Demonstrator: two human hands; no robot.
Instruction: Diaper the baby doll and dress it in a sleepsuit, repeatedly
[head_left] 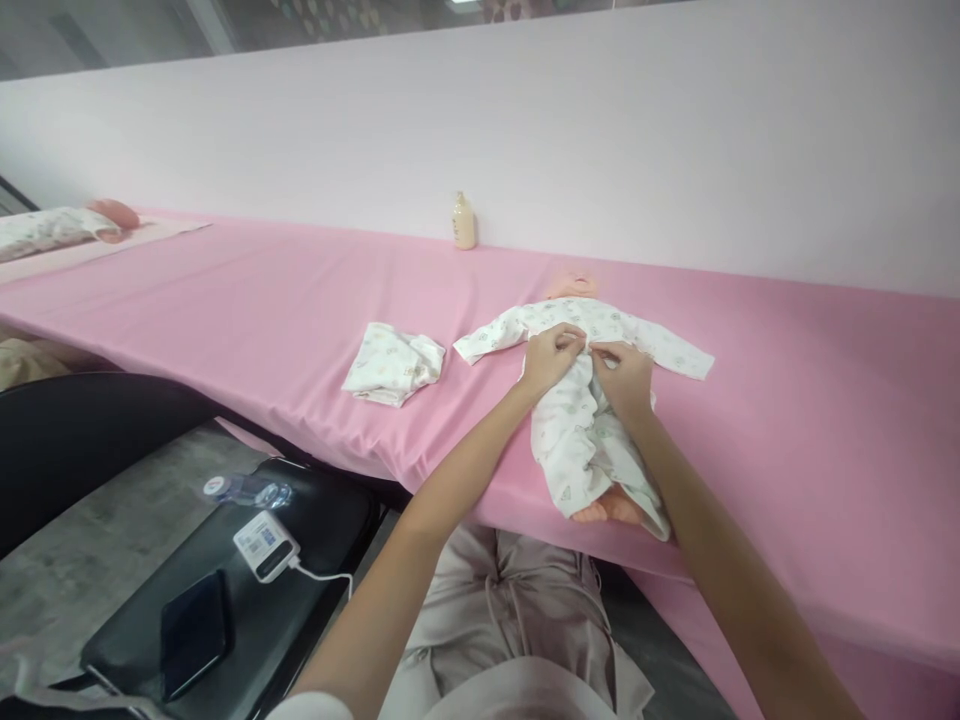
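A baby doll (574, 288) lies on its back on the pink-covered table, its head towards the wall and its feet (611, 507) near the front edge. It wears a white printed baby top (600, 318) with the sleeves spread wide, and matching baby pants (562, 430). At the doll's waist, my left hand (553, 355) and my right hand (622, 372) pinch the cloth with thumb and fingertips, close together. Which edge or tie lies between the fingertips is too small to tell. A folded printed cloth (394, 365) rests left of the doll.
A pump bottle (463, 222) stands against the wall. Another dressed doll (60, 230) lies on the far left of the pink table cover (300, 290). On a black chair (307, 600) below are a clear bottle (247, 490), a white cabled device (266, 545) and a phone (195, 633).
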